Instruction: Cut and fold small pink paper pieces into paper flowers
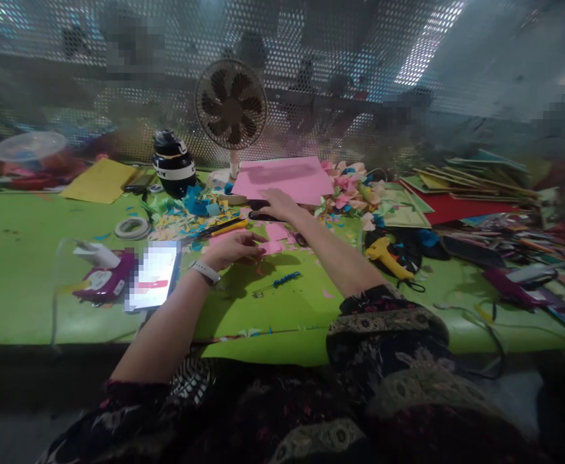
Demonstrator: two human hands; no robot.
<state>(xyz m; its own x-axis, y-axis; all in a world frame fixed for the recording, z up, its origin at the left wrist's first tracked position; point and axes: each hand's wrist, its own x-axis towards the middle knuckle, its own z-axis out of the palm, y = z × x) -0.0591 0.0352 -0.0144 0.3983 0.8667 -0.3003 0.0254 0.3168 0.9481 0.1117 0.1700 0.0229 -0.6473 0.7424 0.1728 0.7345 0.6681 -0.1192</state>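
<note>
My left hand (pixel 236 250), with a pale band on the wrist, has its fingers curled in a pinch at a small piece of pink paper (pixel 272 247) low over the table. Farther forward, my right hand (pixel 279 205) stretches out, fingers extended over a dark object (pixel 259 214) whose kind I cannot make out. Its fingertips are by the near edge of a large pink paper sheet (pixel 287 179). Between the hands lie more pink pieces (pixel 276 231). A yellow and black cutter-like tool (pixel 231 227) rests beyond my left hand. A twisted blue piece (pixel 287 279) lies on the green surface nearer me.
A lit phone (pixel 154 276) leans by a purple device (pixel 105 277) at left. A fan (pixel 231 106) and a black jar (pixel 173 164) stand behind paper scraps (pixel 185 225). At right are paper flowers (pixel 354 190), a yellow glue gun (pixel 388 256) and stacked sheets (pixel 470 183).
</note>
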